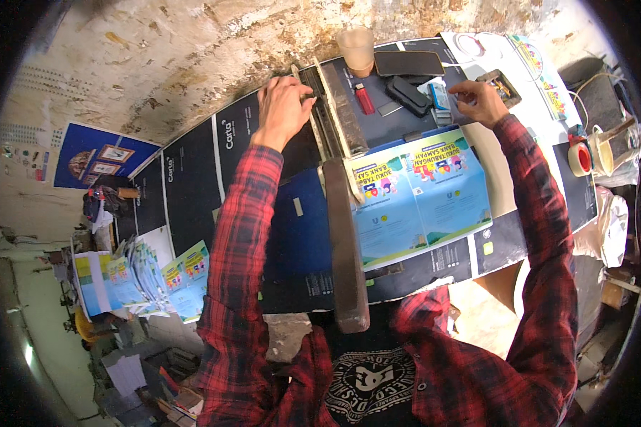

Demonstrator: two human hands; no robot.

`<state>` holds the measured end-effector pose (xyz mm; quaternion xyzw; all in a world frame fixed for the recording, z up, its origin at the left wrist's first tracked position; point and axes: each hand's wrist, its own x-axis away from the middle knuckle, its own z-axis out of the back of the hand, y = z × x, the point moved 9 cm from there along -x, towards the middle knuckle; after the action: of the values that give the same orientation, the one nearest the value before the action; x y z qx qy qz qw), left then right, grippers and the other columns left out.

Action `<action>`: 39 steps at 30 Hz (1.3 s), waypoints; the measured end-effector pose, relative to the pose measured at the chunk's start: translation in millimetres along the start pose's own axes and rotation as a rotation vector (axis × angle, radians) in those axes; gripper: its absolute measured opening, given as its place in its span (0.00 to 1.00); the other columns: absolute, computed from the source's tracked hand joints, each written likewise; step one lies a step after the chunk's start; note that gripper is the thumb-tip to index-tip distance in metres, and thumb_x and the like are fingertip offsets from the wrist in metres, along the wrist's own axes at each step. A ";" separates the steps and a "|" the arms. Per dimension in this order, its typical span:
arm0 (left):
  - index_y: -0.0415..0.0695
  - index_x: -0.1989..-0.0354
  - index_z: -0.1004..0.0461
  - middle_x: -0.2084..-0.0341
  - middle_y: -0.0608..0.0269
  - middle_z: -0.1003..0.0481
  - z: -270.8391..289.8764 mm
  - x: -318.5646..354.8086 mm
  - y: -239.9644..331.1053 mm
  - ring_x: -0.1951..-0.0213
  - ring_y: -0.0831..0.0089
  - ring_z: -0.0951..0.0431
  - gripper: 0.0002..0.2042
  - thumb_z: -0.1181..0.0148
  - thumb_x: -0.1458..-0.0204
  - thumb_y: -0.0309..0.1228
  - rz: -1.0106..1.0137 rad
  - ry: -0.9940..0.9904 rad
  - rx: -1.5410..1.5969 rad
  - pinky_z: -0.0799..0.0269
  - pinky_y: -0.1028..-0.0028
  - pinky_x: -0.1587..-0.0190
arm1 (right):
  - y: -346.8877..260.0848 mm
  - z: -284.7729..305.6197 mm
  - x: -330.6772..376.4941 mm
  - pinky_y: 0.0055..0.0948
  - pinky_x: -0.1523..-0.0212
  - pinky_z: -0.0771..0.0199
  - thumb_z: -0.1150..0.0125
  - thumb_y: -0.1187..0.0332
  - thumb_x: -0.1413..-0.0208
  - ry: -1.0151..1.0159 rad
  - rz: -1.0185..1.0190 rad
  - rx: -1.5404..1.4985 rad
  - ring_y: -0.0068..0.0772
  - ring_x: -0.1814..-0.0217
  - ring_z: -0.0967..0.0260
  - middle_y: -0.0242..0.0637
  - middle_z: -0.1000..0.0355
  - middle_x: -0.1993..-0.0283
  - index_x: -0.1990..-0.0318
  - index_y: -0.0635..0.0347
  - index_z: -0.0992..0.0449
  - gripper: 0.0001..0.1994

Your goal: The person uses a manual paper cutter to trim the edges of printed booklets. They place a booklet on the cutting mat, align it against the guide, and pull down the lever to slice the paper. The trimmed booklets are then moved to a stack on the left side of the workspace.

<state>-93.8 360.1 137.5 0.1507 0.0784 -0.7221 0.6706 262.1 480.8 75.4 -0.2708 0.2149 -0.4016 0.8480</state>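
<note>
- Left hand (283,107), upper centre, fingers curled on the cutter (332,121) far end.
- Right hand (479,99), upper right, pinching small items; exact hold unclear.
- Blue sheets (420,196) lie at the blade, seemingly uncut.

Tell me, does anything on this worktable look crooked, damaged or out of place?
The printed blue sheet lies at a slant across the dark table, its right part jutting past the long cutter arm. The wall behind is badly peeled and flaking. More printed sheets lie fanned in a loose pile at the left. Nothing looks spilled.
</note>
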 end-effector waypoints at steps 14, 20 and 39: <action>0.57 0.72 0.15 0.68 0.69 0.24 -43.6 -55.5 -28.6 0.55 0.64 0.29 0.04 0.35 0.50 0.36 -0.097 -0.013 -0.056 0.45 0.57 0.51 | -147.1 -18.2 6.5 0.24 0.54 0.23 0.40 0.83 0.47 0.198 0.063 -0.768 0.24 0.58 0.24 0.34 0.22 0.59 0.58 0.67 0.23 0.09; 0.54 0.68 0.15 0.67 0.61 0.18 -64.6 -107.3 -74.8 0.60 0.55 0.18 0.07 0.38 0.47 0.38 0.166 -0.103 0.002 0.27 0.54 0.54 | -217.3 -71.6 -13.6 0.24 0.60 0.22 0.38 0.81 0.52 0.166 0.097 -0.474 0.24 0.63 0.22 0.39 0.21 0.66 0.64 0.67 0.21 0.07; 0.44 0.59 0.17 0.60 0.44 0.20 -64.7 -120.2 -90.9 0.55 0.46 0.19 0.12 0.38 0.49 0.34 0.506 0.056 0.146 0.24 0.53 0.52 | -223.6 -133.9 -31.1 0.43 0.57 0.31 0.32 0.73 0.62 0.126 0.099 -0.001 0.49 0.60 0.32 0.44 0.29 0.66 0.70 0.58 0.19 0.08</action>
<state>-170.0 502.2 107.3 0.2334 0.0042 -0.5307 0.8148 39.7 348.6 119.4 -0.2347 0.2812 -0.3753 0.8515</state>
